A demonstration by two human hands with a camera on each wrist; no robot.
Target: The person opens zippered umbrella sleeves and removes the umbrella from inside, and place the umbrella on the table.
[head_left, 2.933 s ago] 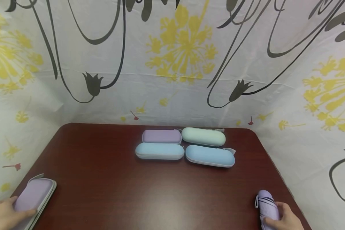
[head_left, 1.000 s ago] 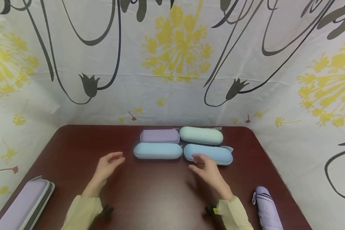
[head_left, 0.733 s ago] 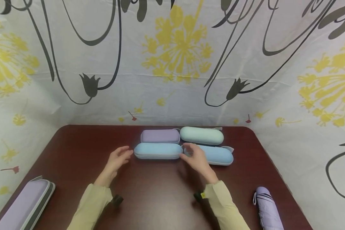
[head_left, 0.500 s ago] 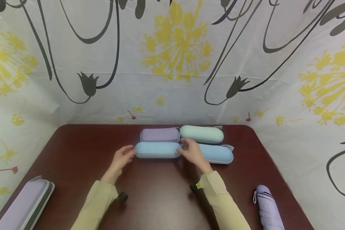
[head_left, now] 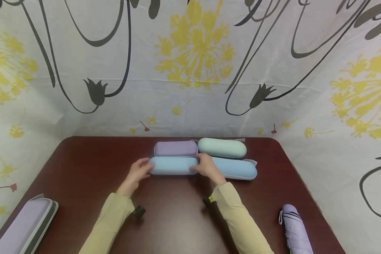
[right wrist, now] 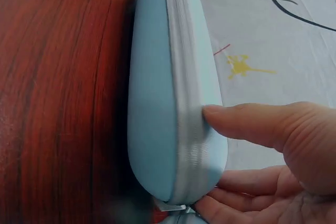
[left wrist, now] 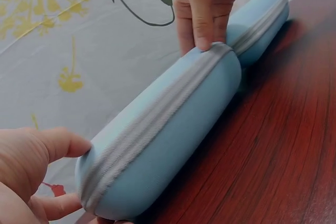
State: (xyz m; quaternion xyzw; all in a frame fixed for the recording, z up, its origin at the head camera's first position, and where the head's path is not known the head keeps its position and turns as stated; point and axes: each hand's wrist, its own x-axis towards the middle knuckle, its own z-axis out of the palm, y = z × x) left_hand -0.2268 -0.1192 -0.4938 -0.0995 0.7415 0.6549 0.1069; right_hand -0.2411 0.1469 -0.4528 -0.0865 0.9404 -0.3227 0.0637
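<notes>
Lilac case (head_left: 23, 225): far to the left of the left blue case (head_left: 173, 165) and nearer the body, on the surface (head_left: 173, 218); probably no hindrance to the left forearm.
Left hand (head_left: 139, 171): at the left end of the left blue case, fingers clamped on that end, thumb (left wrist: 68, 144) beside the zip band (left wrist: 147, 124); better to wrap more of the rounded end than to trust the thumb tip alone.
Left blue case: lengthwise from left to right over the surface, gripped at both ends, zip band toward the body; cannot tell whether raised at all. Best to squeeze evenly, without denting, and keep both ends level.
Purple case (head_left: 176, 148): just behind the left blue case; wise to draw toward the body first, so as not to nudge it.
Right hand (head_left: 206, 165): at the right end of the left blue case, fingers clamped on it, thumb (right wrist: 241, 121) next to the zip band; worth matching the left squeeze.
Mint case (head_left: 222, 147): behind and to the right of the left blue case; easy to brush with outstretched fingers.
Right blue case (head_left: 236, 168): just right of the left blue case, partly hidden by the right hand; advisable to clear it with the knuckles.
Umbrella (head_left: 294, 227): well right of the left blue case, nearer the body; seemingly safe from contact.
</notes>
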